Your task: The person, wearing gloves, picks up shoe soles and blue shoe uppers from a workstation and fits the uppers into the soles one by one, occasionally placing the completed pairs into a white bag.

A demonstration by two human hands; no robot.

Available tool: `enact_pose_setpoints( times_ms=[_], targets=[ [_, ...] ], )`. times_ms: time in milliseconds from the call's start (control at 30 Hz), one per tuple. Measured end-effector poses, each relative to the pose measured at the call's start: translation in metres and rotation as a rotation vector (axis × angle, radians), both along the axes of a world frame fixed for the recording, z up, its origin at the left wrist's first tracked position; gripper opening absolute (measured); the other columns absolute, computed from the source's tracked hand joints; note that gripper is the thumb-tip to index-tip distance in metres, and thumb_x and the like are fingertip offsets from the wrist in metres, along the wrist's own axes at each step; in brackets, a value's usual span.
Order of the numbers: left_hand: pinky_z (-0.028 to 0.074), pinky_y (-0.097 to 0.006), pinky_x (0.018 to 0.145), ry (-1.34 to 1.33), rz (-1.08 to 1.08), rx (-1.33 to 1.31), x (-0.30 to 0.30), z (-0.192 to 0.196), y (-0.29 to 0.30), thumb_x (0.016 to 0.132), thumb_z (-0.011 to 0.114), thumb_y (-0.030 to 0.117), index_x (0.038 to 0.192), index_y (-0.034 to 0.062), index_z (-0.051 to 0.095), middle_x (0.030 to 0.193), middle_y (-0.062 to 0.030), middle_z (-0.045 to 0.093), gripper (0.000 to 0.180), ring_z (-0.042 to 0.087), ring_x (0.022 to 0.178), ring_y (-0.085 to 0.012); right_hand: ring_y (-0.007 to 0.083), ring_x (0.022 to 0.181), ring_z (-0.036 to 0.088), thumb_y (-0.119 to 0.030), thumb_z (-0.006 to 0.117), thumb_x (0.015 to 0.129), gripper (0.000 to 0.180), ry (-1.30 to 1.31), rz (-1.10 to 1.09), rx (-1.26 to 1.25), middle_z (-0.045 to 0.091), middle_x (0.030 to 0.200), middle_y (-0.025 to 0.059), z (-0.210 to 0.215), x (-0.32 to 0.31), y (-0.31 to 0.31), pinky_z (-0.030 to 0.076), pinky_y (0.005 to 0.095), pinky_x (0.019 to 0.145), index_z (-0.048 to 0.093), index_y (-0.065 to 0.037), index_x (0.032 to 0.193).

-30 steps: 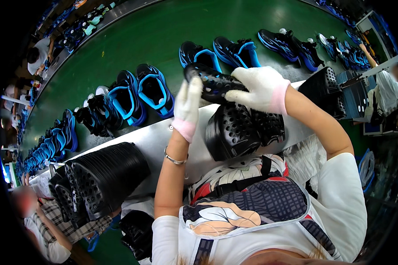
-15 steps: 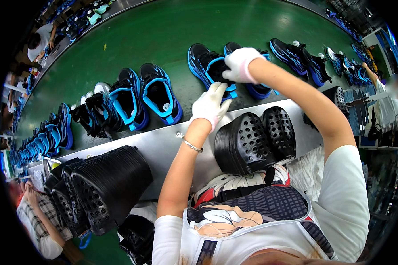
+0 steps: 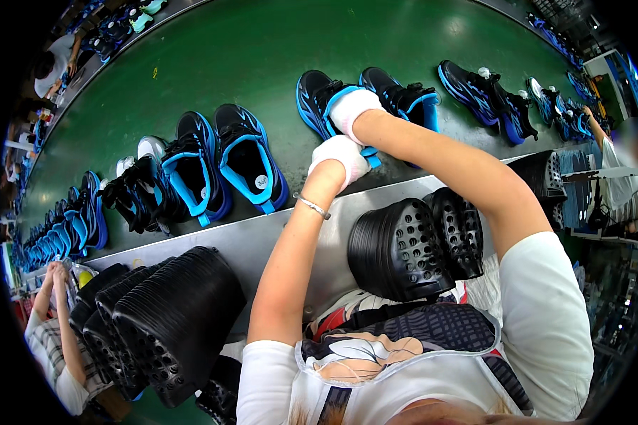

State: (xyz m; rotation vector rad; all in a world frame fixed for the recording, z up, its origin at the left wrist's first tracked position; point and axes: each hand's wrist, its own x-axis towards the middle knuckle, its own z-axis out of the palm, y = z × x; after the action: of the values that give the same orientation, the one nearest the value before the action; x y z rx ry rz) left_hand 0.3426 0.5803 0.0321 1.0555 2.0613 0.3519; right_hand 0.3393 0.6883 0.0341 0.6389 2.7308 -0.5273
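A black and blue sneaker (image 3: pixel 312 99) stands on the green belt in front of me, toe pointing away. My left hand (image 3: pixel 338 160), in a white glove, is closed at the near left side of its heel, by the blue pull tab (image 3: pixel 370 157). My right hand (image 3: pixel 354 111), gloved too, reaches over the collar into the shoe's opening; its fingers are hidden. To the right, partly behind my right forearm, stands a matching sneaker (image 3: pixel 384 86), its blue-lined collar showing.
More sneakers (image 3: pixel 244 152) line the green belt (image 3: pixel 248 53) on both sides. Stacks of black perforated insole-shaped pieces (image 3: pixel 383 244) rest on the metal ledge (image 3: pixel 319 244), with a larger stack (image 3: pixel 184 304) at left. Other people work at both sides.
My right hand has shifted left and down over the shoe's opening. My left hand has drawn nearer and its fingers have curled in. Several shoes on the left have slid slightly left.
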Motion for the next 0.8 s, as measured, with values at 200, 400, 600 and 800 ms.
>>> enact_pose_setpoints(
  times_ms=[200,400,600,800],
  targets=[
    [0.052,-0.038,0.086,0.047,-0.001,-0.057,0.004,0.006,-0.004,0.084,0.063,0.048,0.114,0.0121,0.068,0.111,-0.0143,0.069,0.047,0.066,0.098,-0.0338,0.0263,0.125,0.054,-0.041,0.023,0.102,0.056,-0.302,0.056,0.188,0.056,0.135,0.0157,0.058,0.01,-0.027,0.041,0.0344,0.105,0.057,-0.006,0.132],
    [0.051,-0.038,0.09,0.102,-0.008,-0.049,0.009,-0.003,0.003,0.084,0.061,0.051,0.116,0.0149,0.068,0.116,-0.0127,0.067,0.048,0.063,0.105,-0.033,0.0291,0.109,0.065,-0.032,0.035,0.1,0.045,-0.281,0.189,0.336,0.067,0.118,0.0155,0.042,0.01,-0.016,0.049,0.0349,0.094,0.067,-0.005,0.117],
    [0.05,-0.041,0.087,0.178,-0.042,-0.001,0.009,-0.02,0.002,0.086,0.058,0.048,0.107,0.0137,0.071,0.107,-0.0107,0.07,0.042,0.064,0.101,-0.0343,0.032,0.1,0.067,-0.032,0.048,0.093,0.037,-0.226,0.294,0.3,0.07,0.106,0.0158,0.057,0.016,-0.011,0.053,0.04,0.085,0.069,-0.006,0.109],
    [0.054,-0.039,0.068,-0.062,0.074,0.171,-0.008,0.015,-0.017,0.077,0.063,0.057,0.084,0.0008,0.071,0.074,-0.0183,0.069,0.057,0.067,0.067,-0.0312,0.0355,0.087,0.065,-0.036,0.05,0.092,0.033,-0.002,0.345,0.108,0.068,0.092,0.0163,0.119,0.094,0.002,0.051,0.0442,0.077,0.065,-0.006,0.093]
  ],
)
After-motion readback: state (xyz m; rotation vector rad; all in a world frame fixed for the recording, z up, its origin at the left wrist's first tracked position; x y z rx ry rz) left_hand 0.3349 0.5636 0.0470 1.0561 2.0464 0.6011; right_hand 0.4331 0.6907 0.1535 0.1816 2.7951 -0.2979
